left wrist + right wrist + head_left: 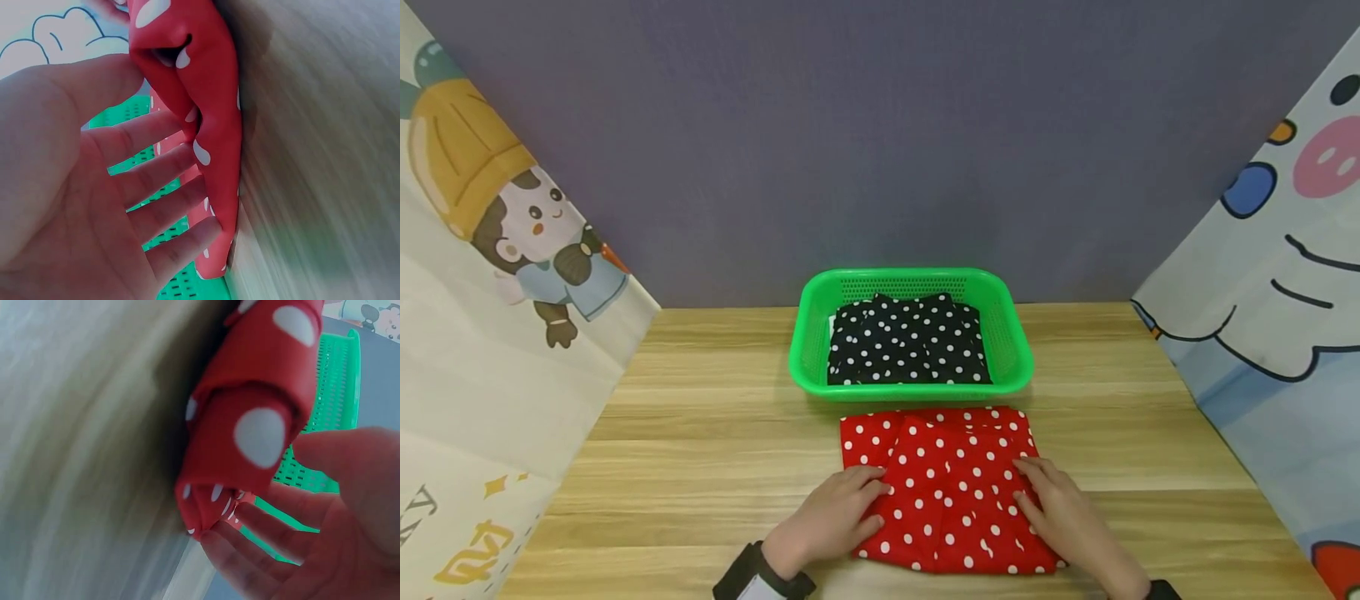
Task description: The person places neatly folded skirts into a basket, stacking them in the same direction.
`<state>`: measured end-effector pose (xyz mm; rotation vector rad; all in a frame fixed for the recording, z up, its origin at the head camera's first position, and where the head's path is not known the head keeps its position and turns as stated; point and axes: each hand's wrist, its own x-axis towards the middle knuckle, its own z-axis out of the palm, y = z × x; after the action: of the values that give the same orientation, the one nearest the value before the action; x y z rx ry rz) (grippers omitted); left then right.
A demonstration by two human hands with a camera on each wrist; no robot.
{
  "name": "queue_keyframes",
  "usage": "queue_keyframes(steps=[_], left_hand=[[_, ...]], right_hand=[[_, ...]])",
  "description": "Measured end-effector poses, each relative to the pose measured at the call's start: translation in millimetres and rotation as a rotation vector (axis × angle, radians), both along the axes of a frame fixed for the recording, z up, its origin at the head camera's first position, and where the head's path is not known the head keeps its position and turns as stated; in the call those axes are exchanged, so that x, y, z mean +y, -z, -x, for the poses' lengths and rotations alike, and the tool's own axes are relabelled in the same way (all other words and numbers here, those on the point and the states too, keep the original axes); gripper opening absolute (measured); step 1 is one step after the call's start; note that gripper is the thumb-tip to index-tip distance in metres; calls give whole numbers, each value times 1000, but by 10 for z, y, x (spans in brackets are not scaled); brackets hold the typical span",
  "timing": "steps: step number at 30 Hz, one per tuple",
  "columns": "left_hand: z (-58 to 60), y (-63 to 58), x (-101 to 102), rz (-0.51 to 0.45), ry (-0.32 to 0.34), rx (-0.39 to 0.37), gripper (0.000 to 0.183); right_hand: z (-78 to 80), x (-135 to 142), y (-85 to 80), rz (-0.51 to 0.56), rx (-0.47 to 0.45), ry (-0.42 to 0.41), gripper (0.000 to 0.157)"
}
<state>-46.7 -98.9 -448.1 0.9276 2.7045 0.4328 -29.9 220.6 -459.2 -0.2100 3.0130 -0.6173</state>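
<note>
A folded red cloth with white dots (951,500) lies on the table in front of the basket. My left hand (835,512) rests on its left edge with the fingers extended. In the left wrist view the left fingertips (209,228) touch the side of the folded layers. On the right edge lies my right hand (1067,517), its fingers slightly bent and not gripping. The right wrist view shows thick rolled folds of the red cloth (244,437) beside the right fingers (265,528).
Behind the red cloth stands a green plastic basket (801,358) holding a folded black cloth with white dots (910,342). The wooden table (700,433) meets a grey backdrop (880,150). Printed cartoon sheets (467,367) flank it left and right.
</note>
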Motion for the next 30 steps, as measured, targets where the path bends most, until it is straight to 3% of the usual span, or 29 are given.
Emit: queue_keyframes(steps=[8,15,21,30], left_hand=[[-18,-10,-115,-15,-29,35,38],[-33,2,-198,-28,-77,5,40],[-34,16,-277,-43,-102,9,40],[-13,23,-314,-46,-131,104,34]], right_hand=[[11,-119,13,3,-43,-13,53],[14,-224,9,-6,-8,-36,54],[23,-311,6,11,-32,-40,55],[47,-362,-16,31,-32,-56,54]])
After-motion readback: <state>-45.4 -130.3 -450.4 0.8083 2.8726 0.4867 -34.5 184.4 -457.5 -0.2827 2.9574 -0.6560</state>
